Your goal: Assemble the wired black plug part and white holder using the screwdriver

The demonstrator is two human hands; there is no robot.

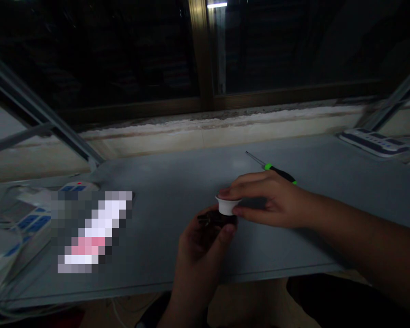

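Note:
Near the front of the table, my left hand (203, 257) is closed around a small dark piece (214, 219) with thin prong-like parts pointing left. Just above it, my right hand (276, 200) pinches a white, flared, cap-like piece (227, 207) between thumb and fingers. The white piece sits right at the top of the dark one; whether they are joined I cannot tell. Beyond my right hand lies a screwdriver (282, 174) with a green and black handle, its tip pointing to the far left.
Power strips with blue sockets (34, 223) and loose cables crowd the table's left end. A pixelated, bright oblong thing (95, 232) lies beside them. Another power strip (374, 142) is at the back right. Metal frame bars (68, 127) rise at the sides, before a dark window.

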